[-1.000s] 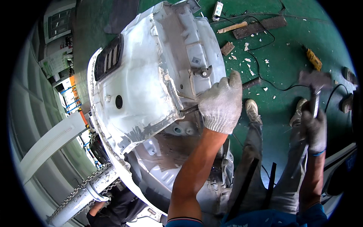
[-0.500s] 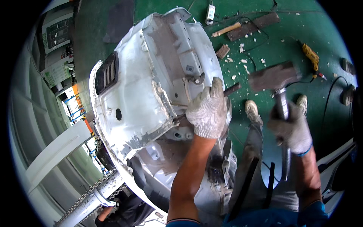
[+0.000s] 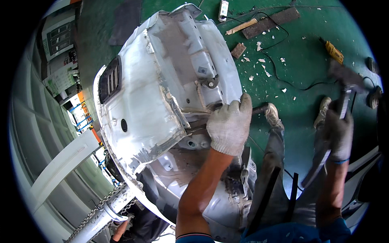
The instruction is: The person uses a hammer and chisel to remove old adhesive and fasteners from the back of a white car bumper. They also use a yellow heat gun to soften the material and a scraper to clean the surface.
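A large white car body section with torn, bare-metal edges stands in front of me. My left hand, in a pale knitted glove, is closed round a dark metal chisel at the panel's torn seam. The chisel's struck end sticks out to the right of the glove; its other end points left into the seam. Off to the right, my gloved right hand grips the handle of a sledgehammer. The hammer's block head is raised, blurred and apart from the chisel.
A yellow power tool, a power strip, a wooden handle and a dark board lie on the green floor among cables and chips. At lower left, a chain wraps a white post near another person's hand.
The sledgehammer and my right hand have swung right, away from the chisel. My left hand has shifted slightly right and down, still gripping the chisel.
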The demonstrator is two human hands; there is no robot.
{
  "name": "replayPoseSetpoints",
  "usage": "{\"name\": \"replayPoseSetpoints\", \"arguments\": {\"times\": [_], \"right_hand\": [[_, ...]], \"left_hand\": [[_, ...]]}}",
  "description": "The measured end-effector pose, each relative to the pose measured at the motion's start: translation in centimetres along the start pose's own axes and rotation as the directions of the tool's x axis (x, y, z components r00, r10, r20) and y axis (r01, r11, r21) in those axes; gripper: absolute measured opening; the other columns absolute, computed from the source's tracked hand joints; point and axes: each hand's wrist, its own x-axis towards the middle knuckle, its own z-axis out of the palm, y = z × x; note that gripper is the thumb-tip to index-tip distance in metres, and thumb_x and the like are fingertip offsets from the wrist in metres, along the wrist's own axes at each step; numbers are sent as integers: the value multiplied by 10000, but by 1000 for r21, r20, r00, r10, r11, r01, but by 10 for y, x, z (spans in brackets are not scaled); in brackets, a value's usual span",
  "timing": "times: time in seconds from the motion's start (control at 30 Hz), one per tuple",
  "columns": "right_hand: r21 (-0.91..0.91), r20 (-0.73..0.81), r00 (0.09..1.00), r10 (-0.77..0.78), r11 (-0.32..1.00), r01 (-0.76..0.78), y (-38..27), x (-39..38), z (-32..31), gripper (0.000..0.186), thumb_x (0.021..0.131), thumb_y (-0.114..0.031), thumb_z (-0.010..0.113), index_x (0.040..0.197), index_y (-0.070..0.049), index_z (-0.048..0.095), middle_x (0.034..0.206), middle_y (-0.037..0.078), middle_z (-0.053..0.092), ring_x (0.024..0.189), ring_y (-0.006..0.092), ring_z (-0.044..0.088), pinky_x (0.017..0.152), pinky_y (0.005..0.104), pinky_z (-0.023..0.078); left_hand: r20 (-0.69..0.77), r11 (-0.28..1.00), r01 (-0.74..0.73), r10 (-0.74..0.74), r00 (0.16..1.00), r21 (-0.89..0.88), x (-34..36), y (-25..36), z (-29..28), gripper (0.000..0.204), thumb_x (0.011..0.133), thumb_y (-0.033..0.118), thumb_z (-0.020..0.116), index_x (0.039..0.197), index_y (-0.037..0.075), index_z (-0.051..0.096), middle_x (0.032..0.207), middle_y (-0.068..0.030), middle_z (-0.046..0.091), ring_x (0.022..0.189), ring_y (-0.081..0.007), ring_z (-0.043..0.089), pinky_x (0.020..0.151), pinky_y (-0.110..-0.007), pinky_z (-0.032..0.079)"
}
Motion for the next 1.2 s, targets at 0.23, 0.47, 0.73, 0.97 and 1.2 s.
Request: {"name": "replayPoseSetpoints", "arguments": {"times": [0.23,0.47,0.73,0.97,1.2], "right_hand": [[52,412,876,249,954,-295,12,-16,42,207,811,-58,726,929,0,566,653,35,559,453,104,517,400,244,406],[38,504,829,241,953,-300,35,-21,59,190,817,-57,725,926,-25,573,676,29,572,480,104,531,411,242,396],[62,396,867,304,933,-355,44,-5,13,229,791,-82,748,927,-13,578,666,21,566,471,97,535,414,245,416],[99,299,922,247,953,-287,63,10,-10,251,787,-119,748,927,-4,573,627,33,543,406,114,493,366,243,414],[172,41,998,-51,984,43,27,7,-3,309,849,-175,752,1018,17,578,624,-7,534,386,75,473,335,209,372]], "left_hand": [[101,999,44,-47,994,27,2,5,-2,295,781,149,705,1068,146,637,730,-55,630,714,-268,708,604,-429,573],[145,997,68,-72,987,37,7,11,0,326,798,153,710,1113,135,628,752,-64,648,733,-279,715,605,-440,574],[257,999,-42,34,966,26,11,21,-13,487,781,156,734,1257,170,634,798,-63,648,739,-276,707,619,-435,559],[130,999,37,-41,991,34,28,0,-9,516,791,158,724,1295,202,625,855,-69,672,746,-325,699,628,-479,551],[22,944,305,-304,952,-124,39,1,-23,329,852,69,703,1156,194,701,1015,-109,720,917,-347,707,767,-432,562]]}}
